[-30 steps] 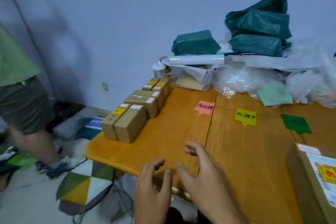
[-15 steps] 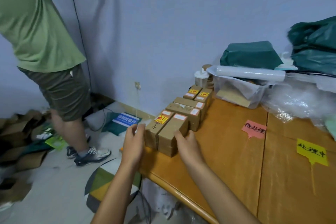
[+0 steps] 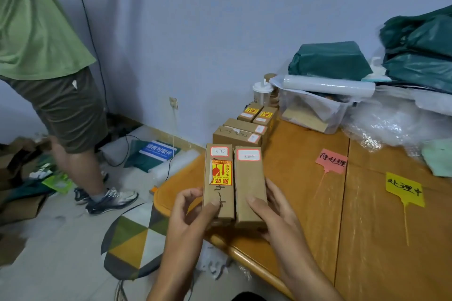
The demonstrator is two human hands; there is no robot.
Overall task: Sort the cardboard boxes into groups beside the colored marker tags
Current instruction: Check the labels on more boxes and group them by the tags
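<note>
Head view shows the left hand (image 3: 193, 217) clamped on a long brown cardboard box with a yellow-red sticker (image 3: 218, 182), and the right hand (image 3: 271, 212) clamped on a plain long brown cardboard box (image 3: 249, 184), both left of the pink paper tag (image 3: 332, 161). The pickup step seems in hand; next they need carrying to the tags.
</note>
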